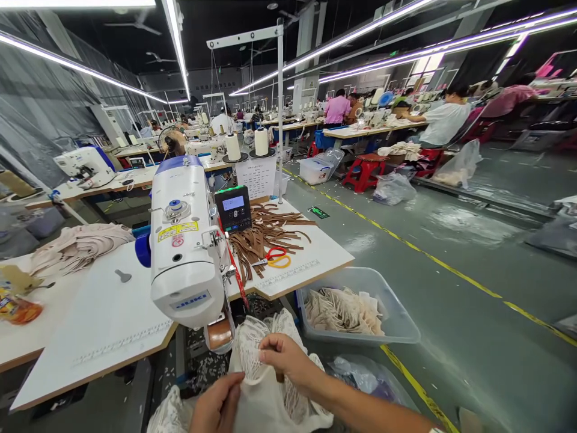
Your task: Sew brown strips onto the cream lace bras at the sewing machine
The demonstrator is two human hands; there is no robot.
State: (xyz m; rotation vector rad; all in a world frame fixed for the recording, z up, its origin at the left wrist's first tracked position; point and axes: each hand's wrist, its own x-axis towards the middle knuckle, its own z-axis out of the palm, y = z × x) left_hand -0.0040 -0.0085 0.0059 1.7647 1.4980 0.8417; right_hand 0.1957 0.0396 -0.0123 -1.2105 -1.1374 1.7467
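A cream garment with white lace (259, 400) hangs across my lap in front of the sewing machine (183, 240). My left hand (219, 402) pinches its edge near the neckline-like curve, thumb against fingers. Higher and to the right, my right hand (286, 359) grips the lace part between thumb and forefinger. The lace's upper end lies close to the machine's narrow free arm (219, 332); whether it touches is hard to make out. The needle area is hidden behind the machine head.
Brown fabric strips (256, 237) and scissors with red and yellow handles (276, 258) lie on the table right of the machine. A plastic bin (401, 328) of cream fabric stands on the floor at right. Folded fabric (83, 245) and an orange bottle (20, 308) sit left.
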